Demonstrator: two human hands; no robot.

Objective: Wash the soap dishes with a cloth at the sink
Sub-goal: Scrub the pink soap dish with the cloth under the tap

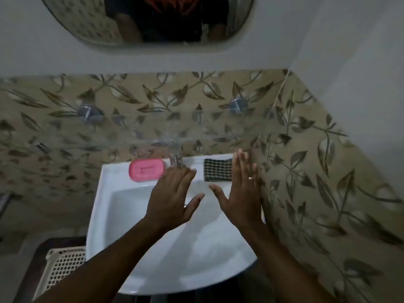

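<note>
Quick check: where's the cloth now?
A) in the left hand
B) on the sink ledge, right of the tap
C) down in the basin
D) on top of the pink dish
B: the cloth lies flat on the sink ledge, right of the tap.

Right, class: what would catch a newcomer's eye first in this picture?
Two open hands hover over the white sink: the left hand near the tap, the right hand beside the leafy wall. On the back ledge, a pink soap dish lies left of the tap, a checked cloth right.
</note>
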